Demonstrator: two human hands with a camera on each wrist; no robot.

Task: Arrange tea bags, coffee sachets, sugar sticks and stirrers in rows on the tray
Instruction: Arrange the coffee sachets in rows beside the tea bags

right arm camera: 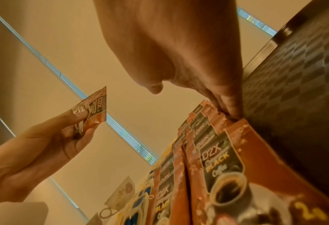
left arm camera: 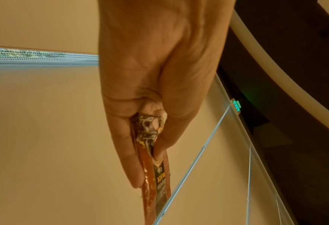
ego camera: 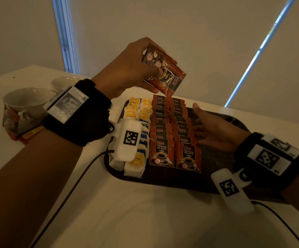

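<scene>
1. A small stack of orange foil coffee sachets (ego camera: 164, 72) is pinched by the left hand (ego camera: 127, 68) at upper centre, long axis slanting down-right.
2. The right hand's (ego camera: 215, 129) fingers, held straight and together, are pressed against the sachet rows (ego camera: 173, 133) on the dark tray (ego camera: 216, 179).

Tray (ego camera: 234, 120): left half filled by two rows of tea bags (ego camera: 136, 111) and two rows of coffee sachets (ego camera: 163, 140). Right half bare dark surface; right hand (ego camera: 215, 131) lies there, fingers against the sachets' right edge. Left hand (ego camera: 131, 68) holds sachets above the tray's far edge. Cups (ego camera: 25, 102) stand near the table's (ego camera: 145, 212) left edge. Table's near edge open, crossed by cables (ego camera: 70, 190).
</scene>
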